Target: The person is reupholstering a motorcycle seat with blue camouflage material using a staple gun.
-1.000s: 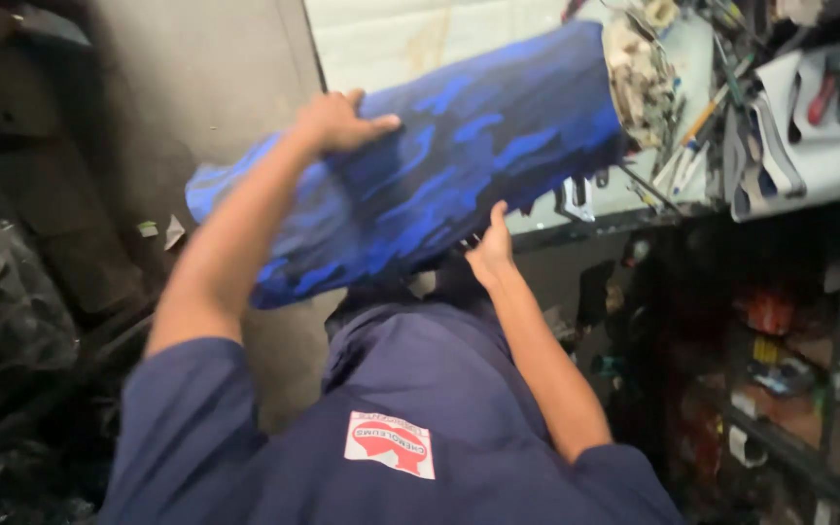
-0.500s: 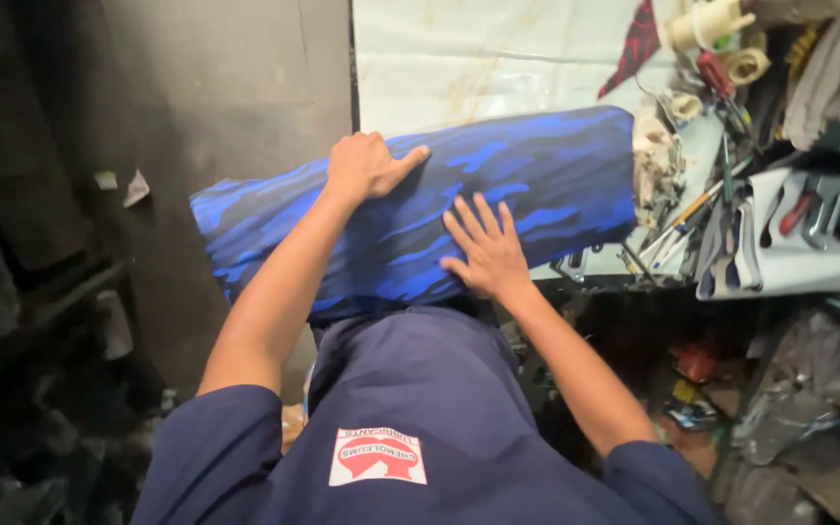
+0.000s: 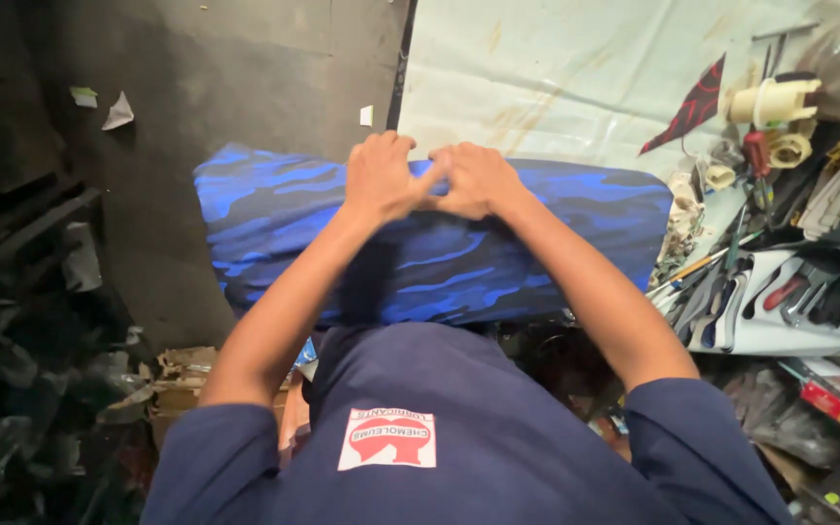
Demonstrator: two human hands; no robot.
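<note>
Left hand: the left hand point(image 3: 378, 178) is resting on the upper edge of the blue camouflage-patterned cushion point(image 3: 439, 248), fingers curling over the far side (the fingertips are hidden there, so how tightly they are closing cannot be told).
Right hand: the right hand point(image 3: 478, 180) is lying just beside the left, the two touching at the thumbs, and it is pressing on the same upper edge; the palm is lying on the cover and the fingers are bending down onto it.
Cushion: it is lying lengthwise across the edge of the pale worktable point(image 3: 556, 87), directly under both hands and stretching well out to either side of them; its left end is hanging over the dark floor point(image 3: 206, 68).
Position to the grip: both hands are sitting near the middle of its length, at the far edge.
Surroundings: hand tools point(image 3: 731, 292) are lying in a heap to the right of the cushion, with rolls of tape point(image 3: 775, 102) further back (near the table's right corner).
</note>
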